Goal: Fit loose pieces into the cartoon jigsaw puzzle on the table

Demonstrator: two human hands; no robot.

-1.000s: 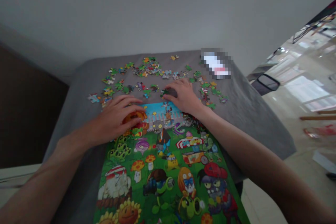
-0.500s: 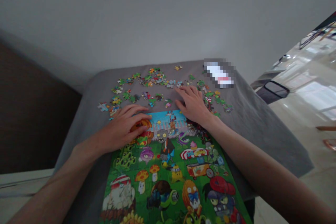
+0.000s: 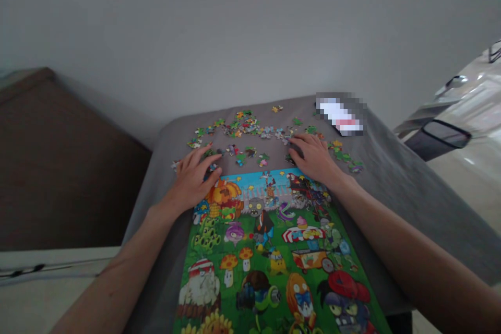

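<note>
Readable text: none that we can log. On the puzzle [image 3: 270, 255], we note letter-like shapes across the striped awning [image 3: 303, 235] of the printed cart [image 3: 311, 259]; they are too small and blurred for us to make out a word. On the phone [image 3: 340, 116], at the far right of the desk [image 3: 395, 198], the screen is pixelated: white with a red patch, characters illegible. On the loose pieces [image 3: 246, 126], the print is too small for us to tell any lettering.
</note>
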